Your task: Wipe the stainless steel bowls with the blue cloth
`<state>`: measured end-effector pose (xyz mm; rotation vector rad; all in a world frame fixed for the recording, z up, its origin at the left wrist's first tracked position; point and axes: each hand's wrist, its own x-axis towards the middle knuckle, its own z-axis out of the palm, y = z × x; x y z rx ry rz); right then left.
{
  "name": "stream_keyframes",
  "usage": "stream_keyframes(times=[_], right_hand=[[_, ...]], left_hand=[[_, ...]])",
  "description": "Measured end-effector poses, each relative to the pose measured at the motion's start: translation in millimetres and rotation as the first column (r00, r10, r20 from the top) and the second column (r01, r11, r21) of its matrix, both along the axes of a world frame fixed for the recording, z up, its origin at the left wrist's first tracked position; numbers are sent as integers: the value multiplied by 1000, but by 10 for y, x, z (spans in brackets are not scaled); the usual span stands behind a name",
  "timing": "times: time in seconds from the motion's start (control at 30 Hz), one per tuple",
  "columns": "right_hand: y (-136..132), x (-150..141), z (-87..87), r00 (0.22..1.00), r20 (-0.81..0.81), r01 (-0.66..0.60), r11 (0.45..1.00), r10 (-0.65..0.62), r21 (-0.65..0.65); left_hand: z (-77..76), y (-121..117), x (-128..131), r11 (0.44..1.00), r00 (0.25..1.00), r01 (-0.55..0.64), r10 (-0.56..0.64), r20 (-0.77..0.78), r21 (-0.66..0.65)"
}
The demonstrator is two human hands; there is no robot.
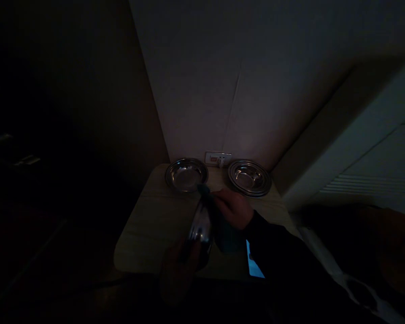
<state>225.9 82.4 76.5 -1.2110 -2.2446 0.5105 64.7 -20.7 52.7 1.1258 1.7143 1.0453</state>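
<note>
In the dim light, my left hand [180,265] grips the lower edge of a shiny metal bowl [200,225], tipped on its side above the small table. My right hand [234,208] is closed on a dark teal cloth [227,238], which touches the bowl's upper rim and hangs down on its right. Behind them, a wide-rimmed metal dish [186,176] rests at the back left of the table. At the back right sits a stack of similar metal dishes [249,177]. Shadow hides most of my left fingers.
The pale wooden table [145,225] has rounded corners and stands against the wall. A wall socket [218,158] with a plug is between the dishes. A phone with a lit screen [254,261] lies by my right forearm. A pale cabinet [367,166] borders the right side.
</note>
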Motion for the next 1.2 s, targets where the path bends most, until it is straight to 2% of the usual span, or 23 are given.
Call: stream_keyframes(times=[0.13, 0.23, 0.33, 0.4, 0.5, 0.57, 0.7, 0.77, 0.83, 0.93, 1.0, 1.1, 1.2], right_hand=[[-59, 64, -128, 976, -196, 85, 994, -98, -73], [-172, 62, -187, 958, -251, 122, 988, -141, -91], [-254, 35, -218, 944, -294, 123, 986, -152, -116], [-292, 14, -238, 926, -338, 119, 981, -166, -153], [-337, -5, -286, 876, -425, 114, 953, -229, -280], [-360, 4, -328, 818, -486, 109, 912, -308, -395], [-401, 73, -396, 694, -572, 22, 808, -436, -589], [-428, 112, -402, 663, -625, -77, 792, -413, -606], [-461, 135, -387, 650, -679, -179, 800, -341, -572], [-513, 142, -347, 664, -700, -231, 817, -265, -528], [-538, 141, -319, 704, -663, -166, 847, -257, -504], [-562, 152, -261, 843, -502, -13, 926, -192, -376], [-590, 161, -171, 954, -292, 5, 979, -65, -202]], left_hand=[[25, -15, -27, 998, 992, -70, 68, 103, 12], [33, -32, -69, 1000, 979, -20, 24, 203, -24], [29, -61, -123, 998, 977, -22, 36, 210, -67], [34, -79, -150, 994, 976, -67, 83, 200, -85], [57, -88, -166, 980, 972, -143, 166, 167, -142], [67, -80, -167, 969, 964, -208, 227, 138, -136], [60, -45, -156, 964, 958, -243, 255, 128, -104], [57, -26, -142, 953, 948, -276, 291, 125, -128], [62, -10, -125, 953, 945, -268, 288, 152, -138], [81, 4, -110, 962, 944, -240, 263, 199, -134], [88, 8, -110, 963, 943, -232, 256, 211, -135], [74, 6, -122, 968, 949, -220, 241, 203, -120], [50, -2, -128, 958, 947, -266, 280, 158, -108]])
